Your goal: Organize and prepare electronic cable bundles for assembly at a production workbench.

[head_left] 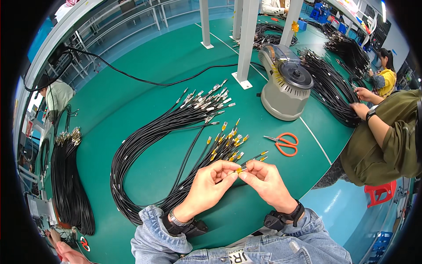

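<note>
My left hand (210, 188) and my right hand (269, 184) meet over the green table, fingertips pinched together on a black cable's end. A small piece of yellow tape (239, 170) shows between the fingertips; the rest of that end is partly hidden. Beneath and beyond my hands, a bundle of black cables (127, 152) bends in a U. Bare silver connectors (211, 100) tip its far ends, while the nearer connectors (228, 143) carry yellow tape. Scissors with orange handles (286, 144) lie just past my right hand.
A grey tape dispenser (283, 99) stands at the back right beside a metal post (247, 48). Its black cord (162, 83) crosses the table. Other cable bundles lie left (70, 180) and right (329, 83), where a co-worker's hands (362, 102) touch one. A red stool (380, 193) is beyond the edge.
</note>
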`<action>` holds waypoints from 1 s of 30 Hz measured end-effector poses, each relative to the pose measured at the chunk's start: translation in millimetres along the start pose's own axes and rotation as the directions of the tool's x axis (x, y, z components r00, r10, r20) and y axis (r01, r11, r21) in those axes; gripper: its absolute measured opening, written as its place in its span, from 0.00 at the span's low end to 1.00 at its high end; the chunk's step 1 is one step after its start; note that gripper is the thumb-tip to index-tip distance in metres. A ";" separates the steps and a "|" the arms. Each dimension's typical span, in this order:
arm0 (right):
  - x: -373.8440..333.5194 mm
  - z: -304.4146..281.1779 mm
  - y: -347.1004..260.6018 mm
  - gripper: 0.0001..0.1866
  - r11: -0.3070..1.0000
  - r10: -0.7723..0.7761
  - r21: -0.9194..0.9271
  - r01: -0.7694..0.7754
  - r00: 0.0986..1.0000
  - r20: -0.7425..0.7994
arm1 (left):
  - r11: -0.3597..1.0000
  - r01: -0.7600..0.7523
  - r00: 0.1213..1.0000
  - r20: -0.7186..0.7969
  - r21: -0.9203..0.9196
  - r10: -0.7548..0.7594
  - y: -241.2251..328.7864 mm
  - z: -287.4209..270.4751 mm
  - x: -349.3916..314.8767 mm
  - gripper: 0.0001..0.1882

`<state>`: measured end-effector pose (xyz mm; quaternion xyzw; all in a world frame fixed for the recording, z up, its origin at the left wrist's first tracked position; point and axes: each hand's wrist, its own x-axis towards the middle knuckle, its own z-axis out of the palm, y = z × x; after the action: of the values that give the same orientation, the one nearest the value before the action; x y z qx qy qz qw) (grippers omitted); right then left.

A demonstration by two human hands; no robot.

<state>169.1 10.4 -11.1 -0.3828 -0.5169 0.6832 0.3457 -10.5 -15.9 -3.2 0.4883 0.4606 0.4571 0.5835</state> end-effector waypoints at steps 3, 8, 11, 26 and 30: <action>1.1 0.9 2.5 0.07 1.000 -0.024 0.016 0.024 1.000 -0.006 | 0.999 -0.025 1.000 -0.008 0.036 0.025 -4.1 -0.7 -0.7 0.11; 4.6 1.8 3.0 0.07 0.999 -0.039 0.035 0.039 0.999 -0.006 | 0.998 -0.034 0.998 -0.042 0.055 0.036 -4.1 -1.7 0.8 0.10; 5.3 2.0 3.5 0.07 0.997 -0.048 0.060 0.048 0.999 0.002 | 0.959 -0.155 0.982 -0.066 0.236 0.175 -6.2 -1.9 1.2 0.10; -2.2 1.2 5.9 0.07 0.996 -0.040 0.079 0.041 0.999 -0.010 | 0.792 -0.213 0.951 -0.064 0.572 0.302 6.7 -2.7 -2.5 0.06; -1.6 1.3 5.3 0.07 0.998 -0.019 0.055 0.019 1.000 -0.003 | 0.575 -0.377 0.826 -0.017 0.726 0.563 3.7 -0.2 -2.2 0.06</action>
<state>168.3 7.3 -15.8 -0.3692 -0.5012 0.6934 0.3629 -11.4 -17.7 0.6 0.7148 0.5181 0.4451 0.1499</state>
